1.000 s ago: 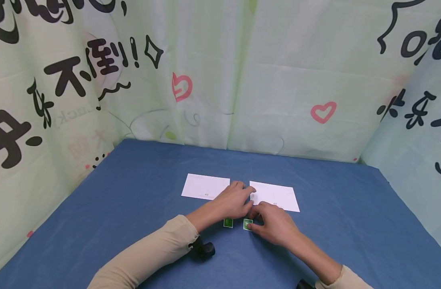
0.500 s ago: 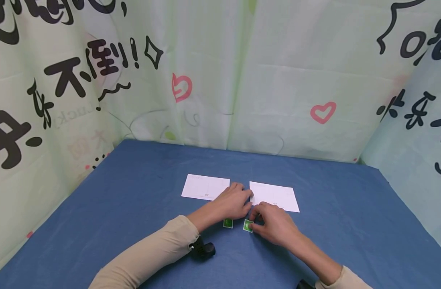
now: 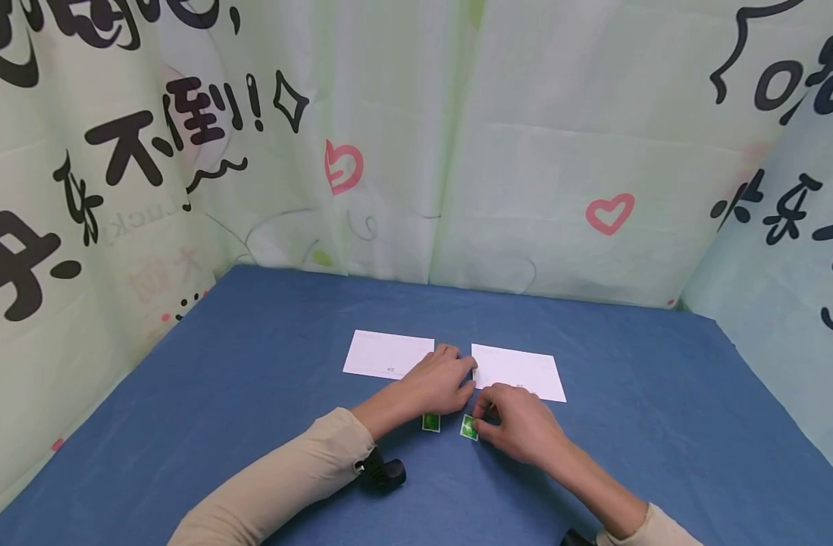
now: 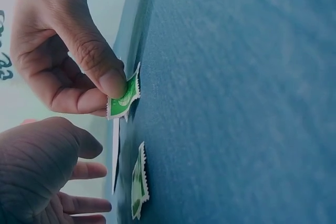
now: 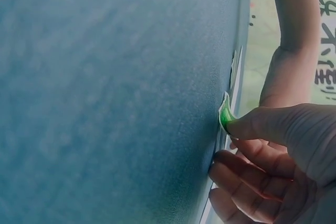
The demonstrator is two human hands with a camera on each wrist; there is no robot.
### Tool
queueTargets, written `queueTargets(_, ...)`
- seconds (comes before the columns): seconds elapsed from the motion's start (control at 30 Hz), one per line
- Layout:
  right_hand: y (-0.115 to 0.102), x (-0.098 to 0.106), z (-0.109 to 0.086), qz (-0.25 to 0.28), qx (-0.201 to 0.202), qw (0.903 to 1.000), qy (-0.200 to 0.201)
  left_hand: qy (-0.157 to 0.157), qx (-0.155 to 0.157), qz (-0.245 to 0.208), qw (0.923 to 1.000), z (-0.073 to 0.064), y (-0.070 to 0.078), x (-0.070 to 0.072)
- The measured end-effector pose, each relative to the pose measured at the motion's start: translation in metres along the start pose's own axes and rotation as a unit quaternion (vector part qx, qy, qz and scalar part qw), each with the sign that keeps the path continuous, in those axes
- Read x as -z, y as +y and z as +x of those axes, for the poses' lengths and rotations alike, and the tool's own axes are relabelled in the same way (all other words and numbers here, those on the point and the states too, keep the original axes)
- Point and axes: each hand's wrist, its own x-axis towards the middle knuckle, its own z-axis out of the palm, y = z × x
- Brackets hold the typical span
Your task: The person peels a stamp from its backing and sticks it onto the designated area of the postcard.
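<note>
Between thumb and fingers, my right hand (image 3: 521,425) pinches a small green postage stamp (image 3: 468,428) with a perforated white border; the left wrist view shows this stamp (image 4: 126,98) bent under the thumb. My left hand (image 3: 438,381) reaches over the gap between two white envelopes, fingers loosely extended around the inner edge of the right envelope (image 3: 518,370). The left envelope (image 3: 387,353) is partly covered by that hand. A second green stamp (image 3: 431,422) lies on the table just below the left wrist; in the left wrist view this stamp (image 4: 139,182) looks slightly curled.
A blue cloth (image 3: 286,341) covers the table. Pale curtains (image 3: 512,152) with black lettering and pink hearts close off the back and both sides. A black wrist device (image 3: 387,472) sits at the left cuff.
My right thumb and fingers have closed on the stamp, which has turned slightly and shifted a little. My left index finger has drawn back slightly from the right envelope.
</note>
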Motion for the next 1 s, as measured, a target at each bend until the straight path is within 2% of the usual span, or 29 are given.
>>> queueTargets(0.33, 0.003, 0.004, -0.003, 0.055, 0.006, 0.9985, -0.004, 0.028, -0.026, -0.024, 0.9990, -0.008, -0.006, 0.003)
queueTargets(0.5, 0.003, 0.007, -0.005, 0.074, 0.009, 0.9971, 0.018, 0.053, -0.046, -0.056, 0.9960, -0.016, -0.010, 0.004)
queueTargets(0.63, 0.001, 0.009, -0.004, 0.078, -0.001, 0.9963, 0.038, 0.068, -0.053, -0.088, 0.9924, -0.025, -0.012, 0.006)
queueTargets(0.8, -0.003, 0.012, -0.005, 0.073, -0.012, 0.9959, 0.052, 0.079, -0.046, -0.129, 0.9875, -0.038, -0.012, 0.011)
queueTargets(1.0, -0.006, 0.016, -0.007, 0.061, -0.011, 0.9954, 0.073, 0.077, -0.052, -0.166, 0.9817, -0.050, -0.014, 0.015)
